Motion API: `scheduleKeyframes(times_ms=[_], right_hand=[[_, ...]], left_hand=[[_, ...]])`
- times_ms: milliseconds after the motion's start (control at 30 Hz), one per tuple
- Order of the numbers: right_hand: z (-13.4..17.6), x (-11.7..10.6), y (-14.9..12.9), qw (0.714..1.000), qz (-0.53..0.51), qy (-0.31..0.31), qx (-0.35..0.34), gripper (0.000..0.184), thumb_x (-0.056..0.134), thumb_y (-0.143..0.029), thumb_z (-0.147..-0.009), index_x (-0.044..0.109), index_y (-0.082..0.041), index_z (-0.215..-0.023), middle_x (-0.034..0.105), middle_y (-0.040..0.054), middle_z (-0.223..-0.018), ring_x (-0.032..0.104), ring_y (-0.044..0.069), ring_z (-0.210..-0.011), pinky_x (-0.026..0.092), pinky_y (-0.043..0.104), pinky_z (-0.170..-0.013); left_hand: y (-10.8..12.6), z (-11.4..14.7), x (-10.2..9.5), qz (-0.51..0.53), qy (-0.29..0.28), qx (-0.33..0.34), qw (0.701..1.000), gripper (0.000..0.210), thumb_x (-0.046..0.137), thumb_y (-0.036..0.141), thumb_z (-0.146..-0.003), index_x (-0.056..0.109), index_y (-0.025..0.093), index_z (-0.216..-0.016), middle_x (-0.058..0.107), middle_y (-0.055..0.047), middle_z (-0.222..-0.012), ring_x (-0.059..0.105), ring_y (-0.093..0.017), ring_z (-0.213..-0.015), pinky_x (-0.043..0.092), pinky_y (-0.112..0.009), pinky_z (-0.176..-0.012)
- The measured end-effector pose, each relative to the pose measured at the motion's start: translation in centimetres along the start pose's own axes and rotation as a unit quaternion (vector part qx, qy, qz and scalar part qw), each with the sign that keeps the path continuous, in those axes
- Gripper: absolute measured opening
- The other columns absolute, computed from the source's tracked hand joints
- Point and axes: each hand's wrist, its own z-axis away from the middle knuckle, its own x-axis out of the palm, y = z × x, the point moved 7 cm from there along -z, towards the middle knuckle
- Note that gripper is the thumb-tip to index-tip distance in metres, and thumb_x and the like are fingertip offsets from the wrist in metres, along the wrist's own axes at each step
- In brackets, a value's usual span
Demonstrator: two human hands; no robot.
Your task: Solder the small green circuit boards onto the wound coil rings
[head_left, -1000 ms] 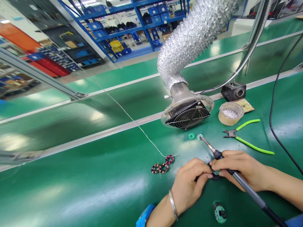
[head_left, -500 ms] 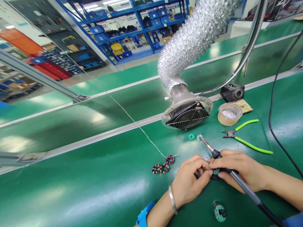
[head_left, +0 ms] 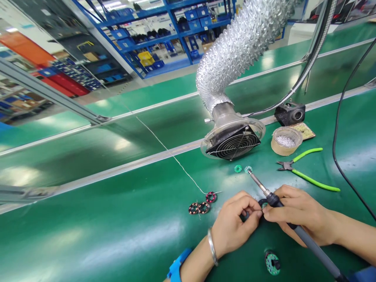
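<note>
My left hand is closed, with thumb and index finger pinching the edge of a small black part carrying a round green circuit board. The fingers hide most of that part. A soldering iron lies across my right hand, which is closed around its dark grip. The iron's metal tip points up and away, overlapping a small pale round board in the view; I cannot tell if they touch. My right thumb and fingertips are against the board part too. Nearer me rests another round green board assembly with a black middle.
Several wire-wound rings lie left of my hands, a thin solder wire reaching them. A fume extractor hangs ahead. Green-handled cutters, a tub of metal bits, a black iron stand and a green disc are beyond.
My right hand and the soldering iron have shifted and turned slightly. The board part has tilted between my fingers, so less of its green face shows. The rest of the bench looks the same.
</note>
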Motion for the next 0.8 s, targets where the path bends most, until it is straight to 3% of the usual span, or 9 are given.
scheduleKeyframes(times_ms=[200, 367, 567, 800], right_hand=[[0.0, -0.4, 0.1, 0.999, -0.021, 0.024, 0.016, 0.028, 0.047, -0.008, -0.090, 0.056, -0.017, -0.114, 0.064, 0.0043, -0.077, 0.050, 0.015, -0.065, 0.043, 0.030, -0.060], [0.0, -2.3, -0.3, 0.995, -0.001, 0.082, 0.059, 0.041, 0.051, -0.004, -0.087, 0.053, -0.017, -0.126, 0.067, 0.0045, -0.081, 0.055, 0.015, -0.065, 0.045, 0.028, -0.058], [-0.1, -2.8, -0.5, 0.989, 0.025, 0.115, 0.093, 0.042, 0.048, -0.004, -0.089, 0.052, -0.020, -0.127, 0.066, 0.0017, -0.077, 0.059, 0.015, -0.065, 0.049, 0.027, -0.058], [0.5, -0.1, 0.0, 0.995, 0.013, 0.050, 0.084, 0.036, 0.044, -0.003, -0.088, 0.052, -0.014, -0.122, 0.066, 0.0039, -0.078, 0.047, 0.014, -0.060, 0.040, 0.026, -0.052]], left_hand=[[0.7, 0.5, 0.1, -0.070, -0.008, 0.110, 0.991, 0.013, 0.052, 0.007, -0.084, 0.058, 0.018, -0.082, 0.061, -0.001, -0.076, 0.055, -0.012, -0.068, 0.045, -0.020, -0.065], [1.3, 1.0, 0.5, -0.168, -0.021, 0.169, 0.971, 0.010, 0.047, 0.013, -0.091, 0.054, 0.020, -0.088, 0.062, 0.000, -0.079, 0.057, -0.013, -0.069, 0.045, -0.023, -0.064], [1.7, 1.1, 0.3, -0.183, 0.010, 0.179, 0.967, 0.009, 0.048, 0.015, -0.092, 0.054, 0.021, -0.092, 0.064, -0.001, -0.083, 0.059, -0.013, -0.071, 0.047, -0.022, -0.065], [1.8, 0.9, 0.5, -0.167, 0.028, 0.175, 0.970, 0.011, 0.051, 0.010, -0.087, 0.054, 0.021, -0.090, 0.063, 0.000, -0.081, 0.059, -0.013, -0.070, 0.046, -0.022, -0.063]])
